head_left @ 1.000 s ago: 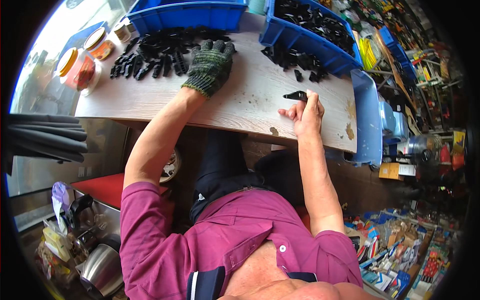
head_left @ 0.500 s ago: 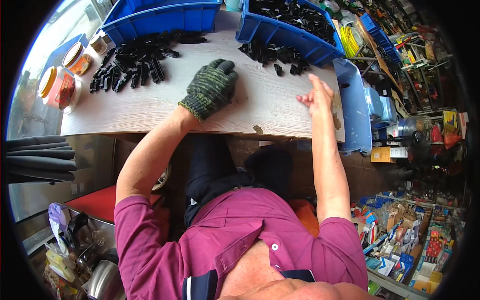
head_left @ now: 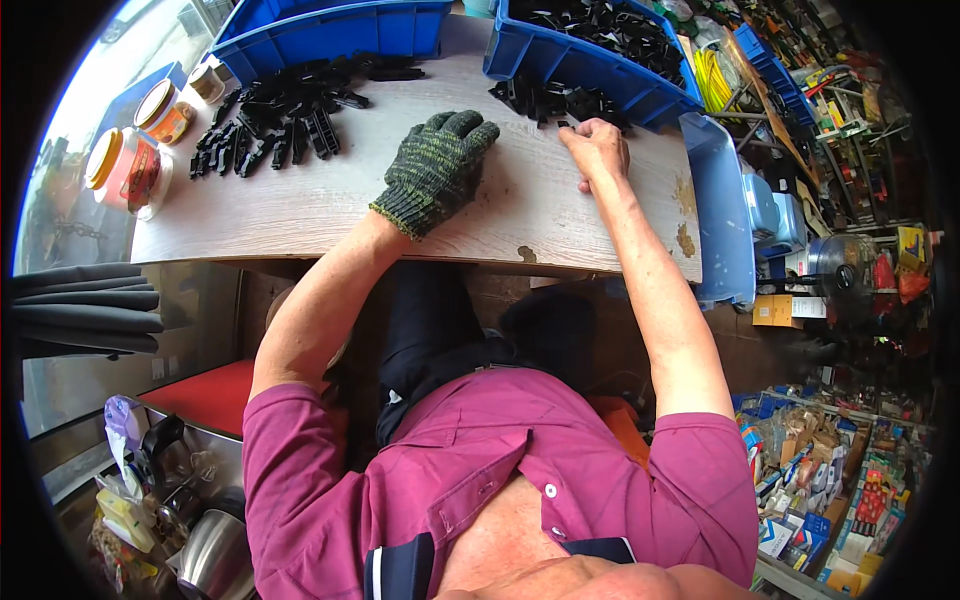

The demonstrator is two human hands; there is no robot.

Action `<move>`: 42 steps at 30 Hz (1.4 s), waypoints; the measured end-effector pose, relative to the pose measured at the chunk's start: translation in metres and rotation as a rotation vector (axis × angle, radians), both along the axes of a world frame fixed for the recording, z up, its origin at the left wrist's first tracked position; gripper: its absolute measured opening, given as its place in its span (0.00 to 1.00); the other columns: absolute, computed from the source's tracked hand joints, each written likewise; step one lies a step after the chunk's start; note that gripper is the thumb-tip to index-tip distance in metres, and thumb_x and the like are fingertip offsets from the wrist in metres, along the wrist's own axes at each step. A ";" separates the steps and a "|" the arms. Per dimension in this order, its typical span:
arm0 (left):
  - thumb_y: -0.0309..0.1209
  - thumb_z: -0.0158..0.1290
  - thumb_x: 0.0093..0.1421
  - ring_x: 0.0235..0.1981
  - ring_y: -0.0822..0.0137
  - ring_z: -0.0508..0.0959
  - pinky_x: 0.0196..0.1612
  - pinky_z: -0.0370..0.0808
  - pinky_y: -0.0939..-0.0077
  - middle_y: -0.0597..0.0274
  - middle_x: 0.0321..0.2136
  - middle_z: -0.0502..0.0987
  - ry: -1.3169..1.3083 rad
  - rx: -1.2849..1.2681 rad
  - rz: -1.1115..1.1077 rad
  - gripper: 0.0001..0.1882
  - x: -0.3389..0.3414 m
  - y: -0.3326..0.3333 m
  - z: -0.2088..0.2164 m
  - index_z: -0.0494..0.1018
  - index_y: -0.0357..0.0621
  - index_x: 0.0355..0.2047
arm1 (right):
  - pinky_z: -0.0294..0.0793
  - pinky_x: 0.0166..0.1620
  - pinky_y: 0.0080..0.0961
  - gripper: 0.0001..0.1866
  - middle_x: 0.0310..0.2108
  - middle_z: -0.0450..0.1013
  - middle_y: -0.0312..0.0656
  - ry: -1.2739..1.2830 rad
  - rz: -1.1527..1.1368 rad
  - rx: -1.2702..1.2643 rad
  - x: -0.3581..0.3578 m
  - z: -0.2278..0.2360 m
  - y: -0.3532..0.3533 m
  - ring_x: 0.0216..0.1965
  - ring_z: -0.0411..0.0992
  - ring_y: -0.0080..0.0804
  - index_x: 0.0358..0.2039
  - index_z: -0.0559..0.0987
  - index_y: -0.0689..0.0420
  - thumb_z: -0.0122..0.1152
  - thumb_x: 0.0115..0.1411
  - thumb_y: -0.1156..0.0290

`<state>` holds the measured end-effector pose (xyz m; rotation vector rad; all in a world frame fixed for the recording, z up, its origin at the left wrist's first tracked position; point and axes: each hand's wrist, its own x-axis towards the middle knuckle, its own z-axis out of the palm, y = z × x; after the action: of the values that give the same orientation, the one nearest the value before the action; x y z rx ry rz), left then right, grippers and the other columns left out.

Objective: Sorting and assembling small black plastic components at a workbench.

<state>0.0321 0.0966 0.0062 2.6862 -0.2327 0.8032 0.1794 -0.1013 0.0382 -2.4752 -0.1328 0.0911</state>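
Note:
My left hand (head_left: pixel 440 172), in a green and black knitted glove, rests on the light wooden table (head_left: pixel 340 215). Its fingers curl downward, and whatever they may hold is hidden under the palm. My bare right hand (head_left: pixel 600 155) reaches to the near edge of the right pile of small black plastic parts (head_left: pixel 525 97). Thumb and forefinger close on a small black plastic part (head_left: pixel 563 124), mostly covered by the fingers. Left of the glove lies a larger heap of long black plastic pieces (head_left: pixel 285 115), several lined up side by side along its near edge.
Two blue bins stand at the far edge: the left bin (head_left: pixel 340 38) behind the heap, the right bin (head_left: pixel 600 70) full of black parts. Lidded jars (head_left: pixel 125 170) line the left edge. A pale blue tub (head_left: pixel 722 210) adjoins the table's right side; crowded shelves (head_left: pixel 850 480) stand beyond.
My right hand has moved forward and left, from fingers raised above the table to pinching at the right pile. The gloved left hand stays nearly in place; the whole view has shifted slightly.

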 end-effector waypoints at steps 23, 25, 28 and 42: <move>0.29 0.63 0.58 0.41 0.55 0.82 0.44 0.78 0.63 0.54 0.36 0.83 0.044 -0.747 -0.061 0.11 -0.016 -0.058 -0.007 0.80 0.40 0.41 | 0.61 0.14 0.19 0.15 0.10 0.61 0.28 0.489 0.353 0.864 -0.085 -0.019 -0.016 0.08 0.55 0.17 0.33 0.80 0.58 0.62 0.66 0.57; 0.29 0.63 0.58 0.44 0.58 0.81 0.47 0.77 0.65 0.55 0.36 0.83 0.019 -0.752 -0.044 0.09 -0.013 -0.059 -0.008 0.81 0.40 0.39 | 0.58 0.14 0.18 0.16 0.10 0.61 0.28 0.465 0.316 0.853 -0.089 -0.019 -0.013 0.08 0.55 0.16 0.32 0.81 0.57 0.61 0.66 0.56; 0.28 0.61 0.60 0.48 0.57 0.79 0.50 0.75 0.66 0.54 0.37 0.82 0.006 -0.841 0.002 0.07 -0.014 -0.059 -0.008 0.81 0.39 0.37 | 0.52 0.14 0.18 0.17 0.11 0.61 0.26 0.358 0.273 0.758 -0.091 -0.026 -0.008 0.09 0.54 0.15 0.31 0.82 0.56 0.62 0.66 0.55; 0.32 0.59 0.63 0.29 0.71 0.79 0.29 0.77 0.76 0.61 0.33 0.81 0.364 -1.623 0.025 0.16 -0.022 -0.066 0.019 0.75 0.38 0.49 | 0.61 0.17 0.16 0.18 0.14 0.65 0.29 0.214 0.410 0.849 -0.100 -0.027 -0.010 0.13 0.58 0.14 0.38 0.80 0.61 0.61 0.67 0.55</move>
<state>0.0096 0.0306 0.0254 1.2082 0.3974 0.2100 0.0791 -0.1109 0.0117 -1.5536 -0.4765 0.3857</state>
